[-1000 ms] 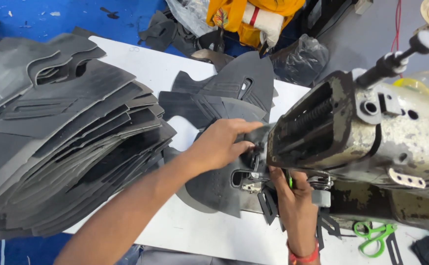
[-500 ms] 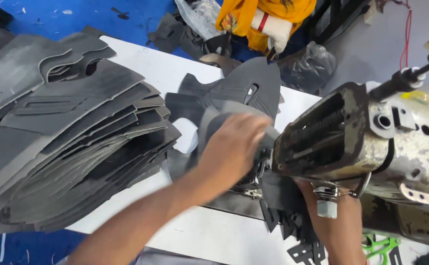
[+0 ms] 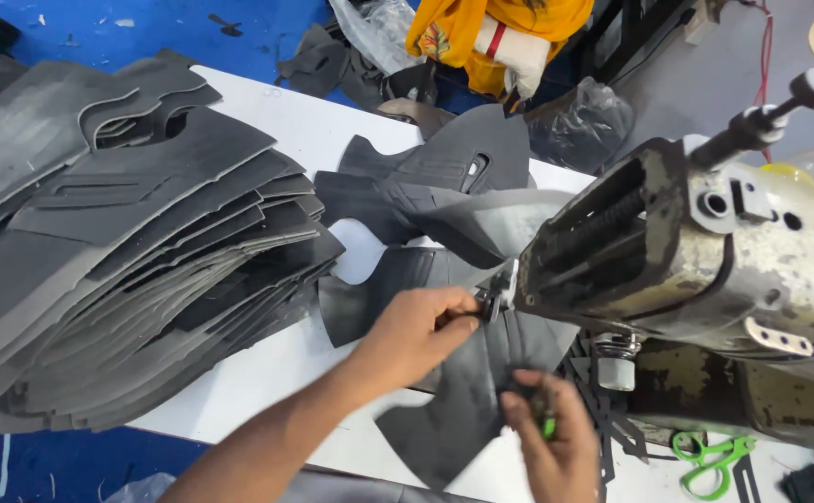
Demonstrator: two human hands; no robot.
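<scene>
A dark, matte cut panel (image 3: 453, 410) lies on the white worktop (image 3: 267, 363) under the worn metal sewing machine (image 3: 705, 251). The left hand (image 3: 416, 331) pinches something small at the needle end; the right hand (image 3: 551, 442) grips a small green-tipped tool, probably a trimmer. This looks like thread trimming, calling for fine fingertip control. Stacked rubbery panels (image 3: 118, 251) lie left.

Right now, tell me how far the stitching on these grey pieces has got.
Done: a few grey pieces lie fanned behind the sewing machine. In hand: the left hand pinches the grey piece at the needle, while the right hand grips a small green-tipped tool. Left: the tall stack of cut grey pieces on the white table.
</scene>
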